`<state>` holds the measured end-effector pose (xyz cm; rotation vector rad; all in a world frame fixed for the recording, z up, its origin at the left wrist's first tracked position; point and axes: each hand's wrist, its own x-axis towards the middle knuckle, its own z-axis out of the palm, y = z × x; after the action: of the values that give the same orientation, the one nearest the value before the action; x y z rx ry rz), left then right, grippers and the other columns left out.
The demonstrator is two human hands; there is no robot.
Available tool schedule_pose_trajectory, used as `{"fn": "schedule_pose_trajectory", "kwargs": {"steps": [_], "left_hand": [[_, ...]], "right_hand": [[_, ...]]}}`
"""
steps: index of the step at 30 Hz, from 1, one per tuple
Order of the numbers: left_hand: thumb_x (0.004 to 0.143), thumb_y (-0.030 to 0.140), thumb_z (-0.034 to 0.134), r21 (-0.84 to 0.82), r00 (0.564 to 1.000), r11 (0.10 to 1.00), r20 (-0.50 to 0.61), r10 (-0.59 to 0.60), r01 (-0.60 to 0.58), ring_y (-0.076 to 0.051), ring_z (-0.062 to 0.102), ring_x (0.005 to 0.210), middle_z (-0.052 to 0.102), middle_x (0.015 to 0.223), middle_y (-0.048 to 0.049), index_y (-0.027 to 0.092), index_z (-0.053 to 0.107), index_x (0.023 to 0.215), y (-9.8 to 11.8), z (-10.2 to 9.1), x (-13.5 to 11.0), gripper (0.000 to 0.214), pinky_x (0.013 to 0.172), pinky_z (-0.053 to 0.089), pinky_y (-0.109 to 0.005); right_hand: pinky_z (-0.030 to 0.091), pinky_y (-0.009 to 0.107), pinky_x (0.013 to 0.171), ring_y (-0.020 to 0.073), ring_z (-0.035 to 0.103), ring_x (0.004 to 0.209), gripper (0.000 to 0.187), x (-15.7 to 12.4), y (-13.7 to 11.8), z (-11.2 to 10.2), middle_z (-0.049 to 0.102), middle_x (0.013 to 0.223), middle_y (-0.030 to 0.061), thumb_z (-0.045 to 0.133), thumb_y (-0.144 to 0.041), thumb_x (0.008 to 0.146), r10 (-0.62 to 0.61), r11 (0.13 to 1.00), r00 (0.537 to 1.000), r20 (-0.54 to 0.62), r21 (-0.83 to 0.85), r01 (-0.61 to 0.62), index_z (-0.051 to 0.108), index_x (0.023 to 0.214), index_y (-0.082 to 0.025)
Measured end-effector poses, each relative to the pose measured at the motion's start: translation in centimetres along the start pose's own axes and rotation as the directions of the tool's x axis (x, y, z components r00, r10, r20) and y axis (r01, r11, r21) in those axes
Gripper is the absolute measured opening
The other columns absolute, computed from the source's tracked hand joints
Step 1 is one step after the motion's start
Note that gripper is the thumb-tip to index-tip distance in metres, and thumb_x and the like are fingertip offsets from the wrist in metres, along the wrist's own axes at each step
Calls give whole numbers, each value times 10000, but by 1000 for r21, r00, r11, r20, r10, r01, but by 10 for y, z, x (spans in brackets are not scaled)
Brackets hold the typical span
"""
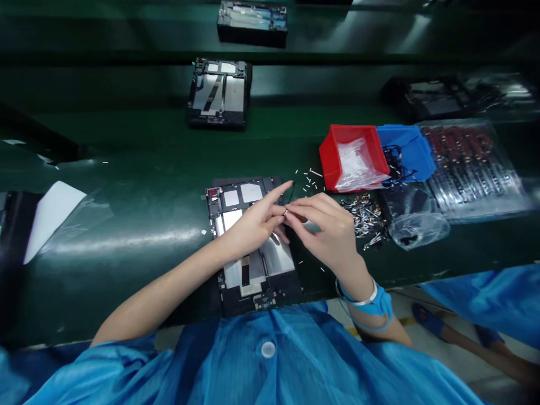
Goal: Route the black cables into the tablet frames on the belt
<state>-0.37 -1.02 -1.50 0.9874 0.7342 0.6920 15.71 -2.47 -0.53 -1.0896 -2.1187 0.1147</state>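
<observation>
I am wearing a blue smock with a round white button; a blue strap and silvery bangle are circling my right wrist.

A tiny part pinched in the right hand is too small to identify; the left hand hides the middle of the opened tablet. The picture's edge cuts off a dark device at nine o'clock and a co-worker's leg at four; stacked tablets blur at two o'clock

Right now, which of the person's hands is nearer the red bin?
Right. The right hand is below the red bin in frame; the left hand farther left, over the open device.
</observation>
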Motion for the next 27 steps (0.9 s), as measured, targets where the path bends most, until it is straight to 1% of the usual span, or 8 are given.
{"fn": "schedule_pose_trajectory", "kwargs": {"steps": [7,10,12,14,18,21,24,27], "left_hand": [[881,40,422,94,1000,996,0,10,-10,-146,673,683,679,832,-49,198,89,1542,-2,2,-2,757,611,585,-246],[888,48,396,64,1000,998,18,14,-15,-191,712,822,682,1066,-142,216,30,1542,-1,0,-1,768,576,578,-231],[885,45,380,62,1000,998,19,21,-22,-211,715,890,656,1162,-173,228,-1,1540,1,-2,-1,779,588,585,-235],[879,44,377,82,999,996,30,30,-32,-217,719,894,656,1173,-175,234,-29,1539,2,-3,-2,798,601,594,-250],[866,64,391,116,994,991,100,47,-59,-234,724,883,674,1150,-165,231,-80,1535,2,-3,-3,835,583,597,-266],[861,73,399,84,991,995,124,42,-53,-228,729,860,681,1144,-157,231,-100,1532,3,-2,-5,852,563,590,-260],[863,81,412,67,993,997,113,32,-40,-226,730,839,690,1124,-150,213,-86,1536,11,-3,-17,847,544,580,-256],[909,186,472,161,996,983,35,87,-91,-238,721,881,701,1103,-133,206,36,1547,22,-11,-47,773,583,584,-276]], "right_hand": [[490,296,591,175,626,693,149,2,1,-8,735,790,45,563,-135,832,-98,975,995,35,-195,103,687,770,-190],[496,328,635,188,638,690,182,4,22,-25,728,769,50,544,-129,833,47,958,995,-84,-279,-69,713,842,-195],[493,383,677,233,646,745,245,5,39,-38,722,806,82,519,-99,816,204,882,954,-219,-381,-276,728,912,-183],[487,422,712,279,644,834,255,5,48,-44,719,880,118,527,-85,796,249,836,931,-266,-426,-345,734,920,-167],[496,359,706,214,635,799,189,6,35,-31,725,854,64,559,-133,852,41,952,998,-53,-302,-55,719,912,-212],[478,307,635,170,608,742,179,7,16,-17,725,823,32,558,-136,873,-131,970,985,112,-189,151,705,894,-236],[453,298,596,165,587,720,144,11,4,-11,715,784,36,584,-145,863,-213,966,969,121,-125,228,689,808,-227],[475,311,647,159,605,737,134,15,-7,-8,717,793,22,611,-143,843,-156,988,986,55,17,155,679,773,-234]]}}
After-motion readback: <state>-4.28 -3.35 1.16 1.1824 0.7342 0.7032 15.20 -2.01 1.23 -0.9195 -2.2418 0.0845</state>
